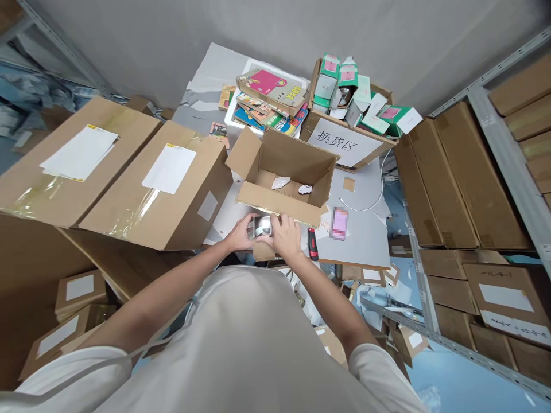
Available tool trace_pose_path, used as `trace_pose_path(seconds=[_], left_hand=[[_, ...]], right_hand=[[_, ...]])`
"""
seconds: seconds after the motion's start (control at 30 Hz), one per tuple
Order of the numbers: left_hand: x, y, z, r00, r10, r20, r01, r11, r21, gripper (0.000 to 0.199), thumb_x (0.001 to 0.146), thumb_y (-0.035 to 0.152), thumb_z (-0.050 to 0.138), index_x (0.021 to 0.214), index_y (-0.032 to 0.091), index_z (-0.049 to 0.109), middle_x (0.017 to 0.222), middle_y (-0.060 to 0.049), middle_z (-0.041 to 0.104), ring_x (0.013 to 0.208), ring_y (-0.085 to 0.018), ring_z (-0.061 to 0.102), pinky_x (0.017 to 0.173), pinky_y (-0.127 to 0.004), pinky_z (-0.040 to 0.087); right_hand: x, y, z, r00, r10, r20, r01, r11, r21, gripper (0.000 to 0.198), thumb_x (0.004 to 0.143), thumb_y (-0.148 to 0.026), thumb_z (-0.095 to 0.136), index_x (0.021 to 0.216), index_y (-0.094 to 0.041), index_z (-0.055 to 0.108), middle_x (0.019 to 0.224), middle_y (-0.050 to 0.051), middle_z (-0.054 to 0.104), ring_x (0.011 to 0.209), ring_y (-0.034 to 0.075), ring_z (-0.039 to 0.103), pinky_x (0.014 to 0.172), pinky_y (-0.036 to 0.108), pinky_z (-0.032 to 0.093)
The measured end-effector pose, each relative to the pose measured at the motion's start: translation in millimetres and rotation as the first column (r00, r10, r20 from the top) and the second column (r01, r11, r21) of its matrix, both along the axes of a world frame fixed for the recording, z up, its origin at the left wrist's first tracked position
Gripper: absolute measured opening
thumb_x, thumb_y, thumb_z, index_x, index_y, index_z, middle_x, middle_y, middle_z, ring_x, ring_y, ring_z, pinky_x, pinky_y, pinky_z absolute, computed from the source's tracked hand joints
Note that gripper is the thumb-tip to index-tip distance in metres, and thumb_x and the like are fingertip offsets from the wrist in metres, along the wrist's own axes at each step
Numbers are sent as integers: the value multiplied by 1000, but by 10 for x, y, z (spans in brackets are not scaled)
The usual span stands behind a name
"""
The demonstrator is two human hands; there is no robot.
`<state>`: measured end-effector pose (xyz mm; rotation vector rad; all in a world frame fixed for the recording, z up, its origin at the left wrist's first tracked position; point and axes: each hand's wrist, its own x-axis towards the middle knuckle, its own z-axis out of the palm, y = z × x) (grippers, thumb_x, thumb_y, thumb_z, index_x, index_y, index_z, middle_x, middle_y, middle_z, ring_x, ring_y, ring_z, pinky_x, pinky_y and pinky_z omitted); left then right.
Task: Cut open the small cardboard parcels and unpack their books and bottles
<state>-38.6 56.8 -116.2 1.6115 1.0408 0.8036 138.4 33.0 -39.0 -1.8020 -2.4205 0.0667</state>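
Observation:
In front of my body, at the near edge of the table, both hands hold a shiny silver metal piece (263, 226) with a rounded, mirror-like part; its exact kind I cannot make out. My left hand (241, 234) grips it from the left side. My right hand (286, 234) closes around its right side. Just beyond my hands stands an open cardboard box (282, 198), its flaps spread. Inside it lie two small white crumpled pieces (281, 182). Right of my right hand rests a black and red box cutter (312, 244).
Two large taped cartons (159, 189) stand at left. Behind the open box are stacked books (275, 92) and a labelled carton (344, 140) full of green-and-white boxes. A pink item (340, 223), blurred out, and a white cable (374, 203) lie right. Shelves with cartons (465, 172) flank the right.

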Motion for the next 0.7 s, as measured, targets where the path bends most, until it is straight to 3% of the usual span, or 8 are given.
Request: trace_pose_path(seconds=[0.13,0.3,0.43,0.5,0.57,0.7], left_hand=[[-61,-53,-15,998,68,0,-68,998,-9,79,53,35,82,120,18,44,117,-12,57,105,-27,60,76,-36,58],[-47,-104,-1,997,76,-17,-76,997,11,80,59,31,77,128,19,40,124,-14,56,111,-27,59,84,-39,56],[13,-208,-85,998,55,33,-60,986,155,87,66,27,72,138,20,23,142,-22,43,127,-29,50,99,-49,49],[36,-242,-121,998,53,43,-61,974,217,78,71,26,68,135,20,25,147,-24,36,134,-30,43,101,-50,47],[51,-244,-124,999,49,0,-47,963,265,63,75,25,64,130,20,33,148,-22,35,137,-29,39,101,-49,47],[78,-214,-70,994,43,-100,-6,939,344,51,78,27,64,124,19,44,143,-19,42,135,-29,41,100,-46,48]], right_hand=[[48,-121,-30,983,60,-176,-60,998,6,68,83,-60,57,133,-15,49,119,20,54,103,33,53,86,45,46],[350,-368,-225,864,57,-501,-55,998,20,56,87,-22,51,142,-16,38,132,19,49,122,28,50,99,44,48],[488,-359,-387,829,294,-475,-344,939,-20,66,80,-2,40,144,-16,37,150,15,37,142,24,30,112,46,38],[511,-290,-421,821,368,-436,-425,904,-37,63,79,-1,41,140,-16,44,152,14,37,145,24,25,114,47,35],[512,-219,-421,828,368,-422,-427,903,-51,59,80,-5,46,139,-15,46,151,14,39,145,27,25,114,49,33],[439,-111,-355,850,226,-477,-266,964,-18,54,90,-20,47,143,-18,39,142,14,51,139,27,38,114,54,29]])
